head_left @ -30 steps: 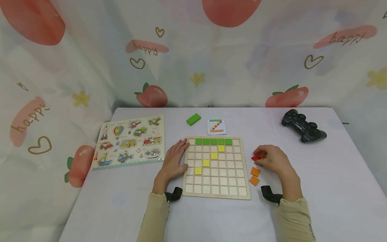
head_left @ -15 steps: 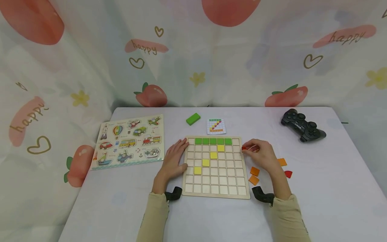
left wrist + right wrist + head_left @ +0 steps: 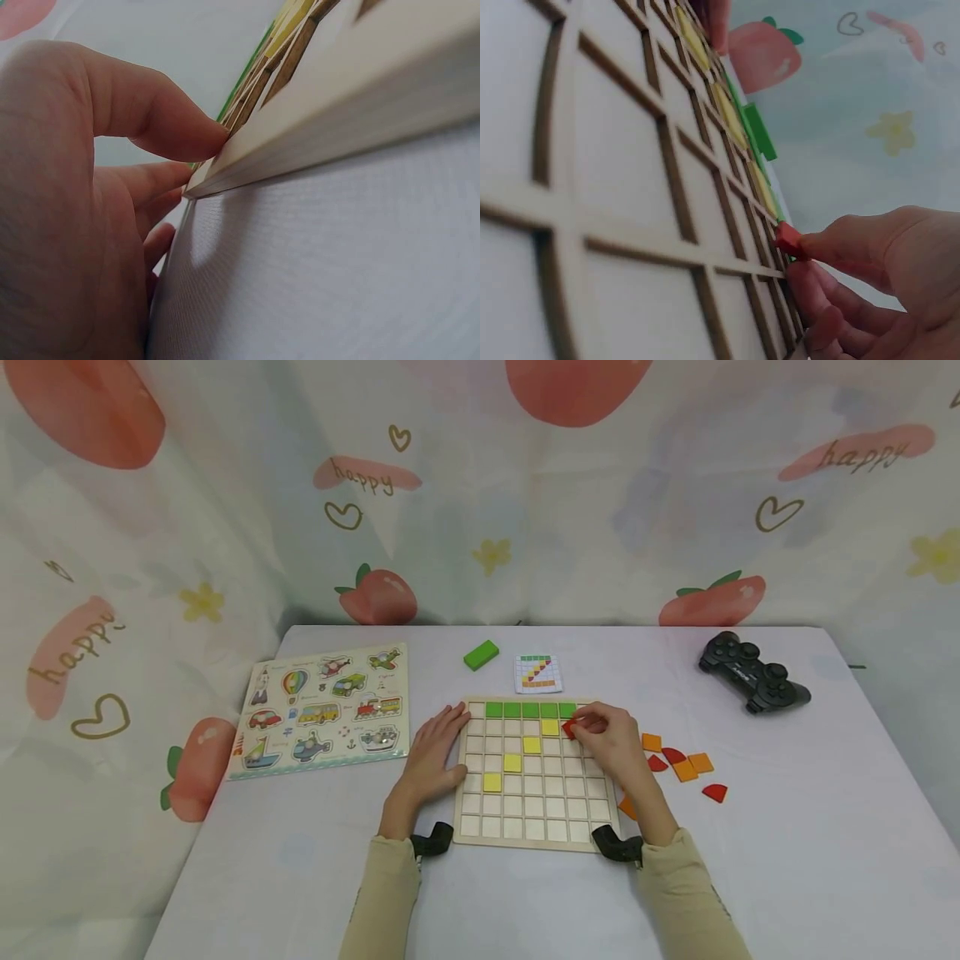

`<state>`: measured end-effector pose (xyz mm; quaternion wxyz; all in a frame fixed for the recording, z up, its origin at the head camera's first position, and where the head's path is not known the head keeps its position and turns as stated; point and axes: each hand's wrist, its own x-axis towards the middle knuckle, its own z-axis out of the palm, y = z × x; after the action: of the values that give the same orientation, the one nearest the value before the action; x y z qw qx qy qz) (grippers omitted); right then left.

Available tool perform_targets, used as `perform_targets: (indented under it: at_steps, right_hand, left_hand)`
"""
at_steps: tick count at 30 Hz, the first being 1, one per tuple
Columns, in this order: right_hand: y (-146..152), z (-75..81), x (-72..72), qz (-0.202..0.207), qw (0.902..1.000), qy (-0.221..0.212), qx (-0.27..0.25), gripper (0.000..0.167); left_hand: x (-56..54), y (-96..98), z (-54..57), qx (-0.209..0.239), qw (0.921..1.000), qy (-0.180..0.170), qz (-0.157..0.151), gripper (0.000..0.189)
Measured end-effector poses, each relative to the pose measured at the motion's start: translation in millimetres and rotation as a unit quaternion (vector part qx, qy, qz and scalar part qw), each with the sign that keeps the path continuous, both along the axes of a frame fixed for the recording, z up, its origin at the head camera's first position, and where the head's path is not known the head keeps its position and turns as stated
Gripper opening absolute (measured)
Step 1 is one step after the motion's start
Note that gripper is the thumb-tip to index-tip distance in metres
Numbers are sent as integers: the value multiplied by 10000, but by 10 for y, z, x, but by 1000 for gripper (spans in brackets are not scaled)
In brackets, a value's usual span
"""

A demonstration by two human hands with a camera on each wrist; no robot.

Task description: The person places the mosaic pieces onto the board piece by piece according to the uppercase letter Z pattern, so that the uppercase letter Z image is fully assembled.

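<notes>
Board [image 3: 533, 807]: five greens [image 3: 531, 711], four yellows [image 3: 532, 746] seated. Right hand [image 3: 615, 745] pinches red piece [image 3: 569, 729] beside top yellow [image 3: 551, 727], apparently first red. Left hand [image 3: 429, 757], fingers straight, touches board edge. Loose reds [image 3: 715, 792], oranges [image 3: 701, 763] on tabletop [image 3: 795, 827], seemingly left to place.

From my end, the right hand [image 3: 609, 743] hid the upper right corner of the grid board [image 3: 534, 810] in the head view, and its forearm [image 3: 651, 806] covered part of an orange tile [image 3: 627, 808]. Its fingertips [image 3: 814, 246] masked some of the red tile [image 3: 786, 238]. The print on the picture puzzle [image 3: 318, 710] was too small for me to read. Both sleeves [image 3: 384, 893] ran off the bottom edge. My left wrist view cropped the left hand [image 3: 79, 187].
</notes>
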<state>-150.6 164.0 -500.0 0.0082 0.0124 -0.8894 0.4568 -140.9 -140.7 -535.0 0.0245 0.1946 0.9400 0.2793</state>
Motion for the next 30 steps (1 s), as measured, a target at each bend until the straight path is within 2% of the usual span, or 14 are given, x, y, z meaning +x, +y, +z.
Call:
perform_targets:
  at_steps: [7,13,19,23,27,30]
  right_hand:
    - [-4,-28,-16,-111,9997,-75,187,27]
    - [-14,-22,-29,-202,9992,-288,208,24]
    - [-58,-9,-21,-382,9979,-201,476,20]
    - [-44,5,-2,-365,9979,-97,532,17]
    - [108,123,23,-317,9981,155,507,20]
    - [356,255,88,-290,9960,153,828,21]
  left_hand:
    - [5,0,-16,51,10000,29,-10,87]
    - [8,8,16,69,10000,-60,-2,87]
    - [5,25,30,119,9999,23,0,86]
    - [0,32,33,84,10000,43,-28,86]
    - [3,32,34,103,9999,71,-33,86]
    - [14,27,30,165,9998,92,-29,86]
